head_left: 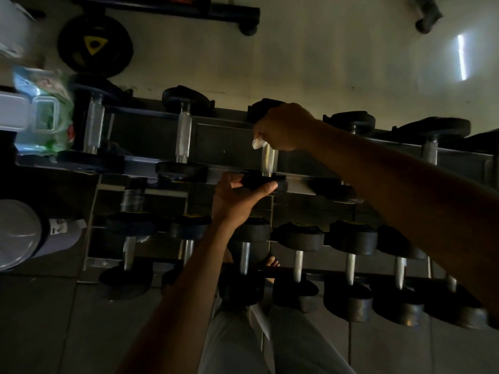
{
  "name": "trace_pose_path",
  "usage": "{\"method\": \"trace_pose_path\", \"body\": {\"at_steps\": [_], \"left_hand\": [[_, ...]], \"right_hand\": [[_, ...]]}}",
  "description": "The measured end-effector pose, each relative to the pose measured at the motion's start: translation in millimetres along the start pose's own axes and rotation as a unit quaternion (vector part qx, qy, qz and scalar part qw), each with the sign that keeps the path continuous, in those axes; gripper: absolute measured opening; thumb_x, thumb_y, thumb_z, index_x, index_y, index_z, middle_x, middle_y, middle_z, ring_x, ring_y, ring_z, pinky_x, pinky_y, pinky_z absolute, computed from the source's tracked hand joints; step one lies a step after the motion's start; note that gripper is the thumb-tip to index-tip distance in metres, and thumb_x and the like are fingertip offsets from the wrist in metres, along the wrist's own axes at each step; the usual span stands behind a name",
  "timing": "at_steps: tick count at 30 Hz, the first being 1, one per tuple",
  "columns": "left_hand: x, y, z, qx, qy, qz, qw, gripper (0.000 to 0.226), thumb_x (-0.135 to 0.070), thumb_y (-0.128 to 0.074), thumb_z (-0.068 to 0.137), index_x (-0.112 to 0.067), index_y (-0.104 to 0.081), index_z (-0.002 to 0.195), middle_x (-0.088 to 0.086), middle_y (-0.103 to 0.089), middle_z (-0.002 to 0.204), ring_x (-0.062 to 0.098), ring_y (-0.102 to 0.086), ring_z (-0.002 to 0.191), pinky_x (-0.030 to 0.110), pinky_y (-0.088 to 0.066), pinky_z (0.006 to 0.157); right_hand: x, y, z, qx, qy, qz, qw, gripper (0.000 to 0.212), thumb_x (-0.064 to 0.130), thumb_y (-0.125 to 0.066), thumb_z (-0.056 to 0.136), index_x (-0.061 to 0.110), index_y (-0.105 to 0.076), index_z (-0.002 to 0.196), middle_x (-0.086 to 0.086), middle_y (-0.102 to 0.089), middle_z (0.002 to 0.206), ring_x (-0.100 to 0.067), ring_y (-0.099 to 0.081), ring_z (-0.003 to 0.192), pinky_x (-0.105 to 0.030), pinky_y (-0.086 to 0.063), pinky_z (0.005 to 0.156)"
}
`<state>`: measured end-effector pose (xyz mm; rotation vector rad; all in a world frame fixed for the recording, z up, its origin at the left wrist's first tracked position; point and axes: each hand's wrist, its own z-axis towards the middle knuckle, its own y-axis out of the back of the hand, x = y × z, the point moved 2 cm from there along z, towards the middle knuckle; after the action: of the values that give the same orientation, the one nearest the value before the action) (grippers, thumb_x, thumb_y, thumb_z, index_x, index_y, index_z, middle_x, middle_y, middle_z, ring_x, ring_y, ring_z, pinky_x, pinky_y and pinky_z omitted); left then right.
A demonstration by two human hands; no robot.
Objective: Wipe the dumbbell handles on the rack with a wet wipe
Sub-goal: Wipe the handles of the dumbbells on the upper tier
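- The dumbbell (267,157) being cleaned is sitting third from the left on the rack's (221,136) top tier, its knurled silver handle (268,161) catching the dim light.
- The right hand (287,126) is closing around the far end of that handle, pinching a crumpled white wet wipe (257,143) against the metal.
- The left hand (237,197) is gripping the dumbbell's near black head (266,182), thumb curling along its edge.
- More dumbbells are lying on either side along the top tier, and another row is sitting on the lower tier (310,271).
- A pack of wipes (44,114) with its lid flipped open is resting at the rack's left end.
- A black weight plate (95,47) with a yellow mark is lying on the floor beyond.
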<state>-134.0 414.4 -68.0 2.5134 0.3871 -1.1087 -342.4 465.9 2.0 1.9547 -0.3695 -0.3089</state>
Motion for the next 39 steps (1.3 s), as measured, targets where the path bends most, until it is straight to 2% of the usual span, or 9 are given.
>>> {"method": "trace_pose_path", "body": {"at_steps": [7, 12, 18, 22, 25, 28, 31, 36, 39], "left_hand": [[-0.7, -0.8, -1.6, -0.006, -0.011, 0.005, 1.0, 0.08, -0.065, -0.092, 0.069, -0.027, -0.055, 0.128, -0.021, -0.059, 0.106, -0.006, -0.055, 0.096, 0.021, -0.045, 0.072], [-1.0, -0.5, -0.9, 0.003, -0.024, 0.009, 1.0, 0.071, -0.058, -0.092, 0.075, -0.027, -0.056, 0.127, -0.025, -0.058, 0.098, -0.011, -0.054, 0.091, 0.018, -0.043, 0.072], [-0.4, 1.2, -2.0, -0.02, -0.066, 0.016, 0.997, 0.062, -0.063, -0.092, 0.072, -0.025, -0.072, 0.117, -0.016, -0.077, 0.106, -0.011, -0.069, 0.096, 0.01, -0.054, 0.069], [7.7, -6.6, -15.3, -0.095, -0.077, 0.03, 0.992, 0.082, -0.083, -0.083, 0.067, -0.033, -0.056, 0.126, -0.016, -0.064, 0.124, 0.001, -0.067, 0.107, 0.024, -0.061, 0.076], [9.6, -19.0, -26.5, -0.172, -0.134, 0.081, 0.973, 0.08, -0.084, -0.078, 0.072, -0.031, -0.053, 0.125, -0.015, -0.052, 0.126, 0.006, -0.059, 0.114, 0.035, -0.061, 0.084], [4.2, -36.6, -31.6, -0.206, -0.134, 0.107, 0.964, 0.104, -0.089, -0.079, 0.065, -0.024, -0.045, 0.138, -0.008, -0.046, 0.136, 0.007, -0.05, 0.119, 0.025, -0.052, 0.082], [-0.4, -57.3, -28.6, -0.237, -0.113, 0.15, 0.953, 0.127, -0.095, -0.079, 0.053, -0.015, -0.04, 0.143, 0.003, -0.043, 0.138, 0.011, -0.043, 0.117, 0.021, -0.043, 0.081], [4.2, -68.1, -21.7, -0.297, -0.11, 0.177, 0.932, 0.122, -0.091, -0.082, 0.053, -0.014, -0.047, 0.141, 0.007, -0.052, 0.139, 0.027, -0.053, 0.125, 0.047, -0.054, 0.098], [7.1, -62.3, -20.9, -0.309, -0.121, 0.141, 0.933, 0.113, -0.088, -0.086, 0.052, -0.018, -0.056, 0.136, 0.001, -0.059, 0.135, 0.02, -0.054, 0.125, 0.038, -0.049, 0.101]], "right_hand": [[13.6, 4.3, 3.5, 0.116, 0.034, -0.019, 0.992, 0.033, 0.021, -0.06, 0.097, 0.037, -0.068, 0.125, 0.009, -0.07, 0.112, -0.016, -0.06, 0.101, -0.037, -0.052, 0.088], [19.4, -3.0, 4.8, 0.165, 0.056, -0.022, 0.984, 0.032, 0.021, -0.06, 0.098, 0.033, -0.066, 0.127, 0.006, -0.067, 0.112, -0.013, -0.058, 0.096, -0.023, -0.036, 0.062], [34.6, -16.6, -9.8, 0.197, 0.059, 0.068, 0.976, 0.025, 0.029, -0.057, 0.102, 0.034, -0.064, 0.125, 0.009, -0.063, 0.102, -0.01, -0.058, 0.09, -0.029, -0.05, 0.08], [22.5, -21.5, -25.9, 0.133, 0.024, 0.185, 0.973, 0.025, 0.039, -0.058, 0.102, 0.033, -0.064, 0.125, 0.012, -0.064, 0.114, -0.007, -0.059, 0.105, -0.026, -0.047, 0.09], [9.4, -30.4, -43.8, 0.002, -0.056, 0.388, 0.92, 0.026, 0.04, -0.061, 0.101, 0.025, -0.069, 0.121, 0.017, -0.064, 0.108, 0.009, -0.057, 0.095, -0.011, -0.043, 0.082], [-2.7, -53.3, -63.2, -0.159, -0.199, 0.55, 0.796, 0.024, 0.03, -0.063, 0.102, 0.02, -0.07, 0.122, 0.022, -0.064, 0.104, 0.019, -0.06, 0.093, -0.011, -0.053, 0.08], [-11.8, -71.5, -74.0, -0.219, -0.284, 0.64, 0.68, 0.023, 0.026, -0.065, 0.101, 0.019, -0.071, 0.122, 0.017, -0.068, 0.111, 0.017, -0.062, 0.095, -0.007, -0.051, 0.074], [-14.8, -80.6, -77.8, -0.24, -0.302, 0.656, 0.649, 0.022, 0.027, -0.067, 0.099, 0.019, -0.073, 0.118, 0.019, -0.067, 0.106, 0.022, -0.059, 0.088, 0.002, -0.043, 0.068], [-16.1, -81.0, -80.4, -0.236, -0.291, 0.651, 0.66, 0.019, 0.026, -0.066, 0.1, 0.019, -0.072, 0.117, 0.02, -0.066, 0.103, 0.023, -0.059, 0.089, -0.001, -0.046, 0.073]]}}
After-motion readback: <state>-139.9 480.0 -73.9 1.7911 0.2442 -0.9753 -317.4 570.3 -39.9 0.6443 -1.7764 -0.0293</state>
